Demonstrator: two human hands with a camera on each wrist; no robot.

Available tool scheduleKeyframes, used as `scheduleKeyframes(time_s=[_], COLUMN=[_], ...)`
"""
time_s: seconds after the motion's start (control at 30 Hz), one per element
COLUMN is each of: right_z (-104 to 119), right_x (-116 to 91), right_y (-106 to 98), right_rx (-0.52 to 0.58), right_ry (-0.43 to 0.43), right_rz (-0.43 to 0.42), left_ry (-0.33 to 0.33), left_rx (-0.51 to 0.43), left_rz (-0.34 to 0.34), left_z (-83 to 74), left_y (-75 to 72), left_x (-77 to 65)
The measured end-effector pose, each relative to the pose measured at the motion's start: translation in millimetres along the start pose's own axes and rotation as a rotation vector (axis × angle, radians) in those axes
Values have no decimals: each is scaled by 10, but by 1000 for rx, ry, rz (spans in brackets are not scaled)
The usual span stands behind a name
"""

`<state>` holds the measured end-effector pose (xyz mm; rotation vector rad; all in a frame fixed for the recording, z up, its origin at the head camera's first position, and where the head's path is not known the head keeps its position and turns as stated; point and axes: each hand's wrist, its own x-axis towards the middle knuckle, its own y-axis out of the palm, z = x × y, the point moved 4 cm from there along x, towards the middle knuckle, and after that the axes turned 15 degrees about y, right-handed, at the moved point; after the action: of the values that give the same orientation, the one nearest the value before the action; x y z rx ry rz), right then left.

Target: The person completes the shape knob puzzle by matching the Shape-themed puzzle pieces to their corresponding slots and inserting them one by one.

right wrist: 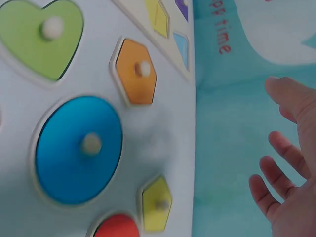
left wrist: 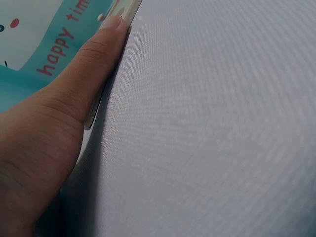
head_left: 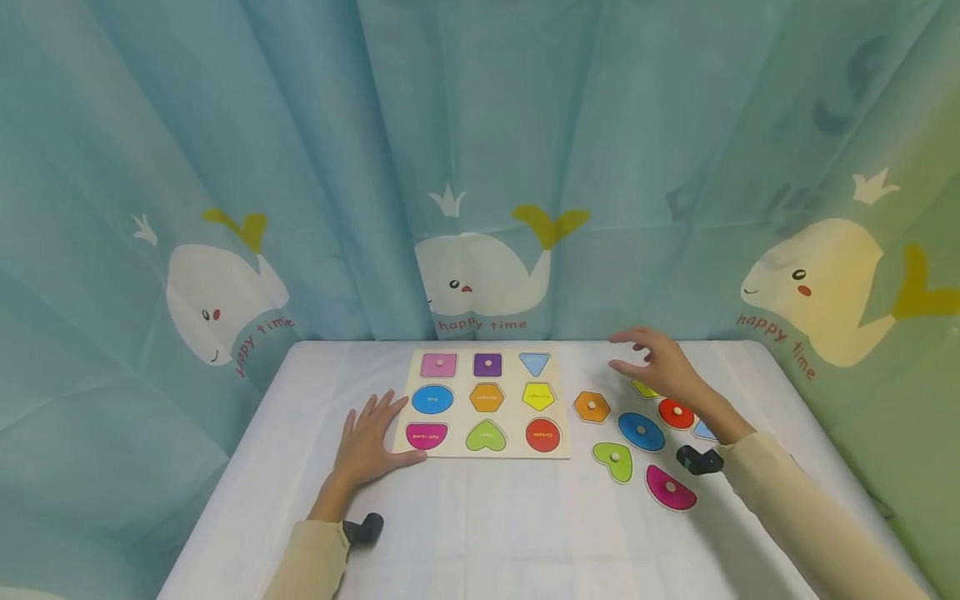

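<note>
Wooden shape puzzle board (head_left: 459, 417) lies flat on a cloth-covered counter (head_left: 480, 533), toward its far edge, before a blue-green curtain (head_left: 465, 125) printed with white whales and the words "happy time". Seven knobbed pieces are scattered right of the board: an orange hexagon (head_left: 592, 407) nearest it but apart, then a blue oval (head_left: 641, 432), a green heart (head_left: 615, 460), a magenta half round (head_left: 671, 487), a red circle (head_left: 676, 413), a yellow pentagon (head_left: 643, 388) and a light blue triangle (head_left: 703, 431). In the head view, a person's right hand (head_left: 660, 362) and forearm partly block the pentagon and triangle. Dark wrist devices (head_left: 700, 460) sit at both cream sleeves. Of the board's nine shape spaces, two in the far row carry knobbed pieces, a pink square (head_left: 438, 365) and, beside it, a purple square (head_left: 487, 364); the other seven show coloured printed shapes, their labels upside down to the wearer. Of the two hands, the left hand (head_left: 371, 446) is spread against the board's left side, thumb along its near edge, while the right is raised, released, its thumb and forefinger apart
</note>
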<state>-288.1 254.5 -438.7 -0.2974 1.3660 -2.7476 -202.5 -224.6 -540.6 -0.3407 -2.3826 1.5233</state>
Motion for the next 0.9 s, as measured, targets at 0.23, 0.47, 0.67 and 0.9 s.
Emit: scheduleKeyframes(time_s=[0.23, 0.47, 0.67, 0.9], right_z=[-299, -668, -990, -1243], right_x=[-277, -568, -774, -977], right_y=[-208, -298, -345, -355], right_rx=[-1, 1, 46, 87], right_ry=[91, 201, 293, 323], right_rz=[-6, -2, 11, -6], left_ry=[6, -2, 2, 15], left_rx=[-2, -3, -2, -1], left_rz=[-13, -8, -20, -43], left_z=[3, 1, -14, -45], left_y=[4, 2, -7, -37], left_x=[5, 10, 9, -1])
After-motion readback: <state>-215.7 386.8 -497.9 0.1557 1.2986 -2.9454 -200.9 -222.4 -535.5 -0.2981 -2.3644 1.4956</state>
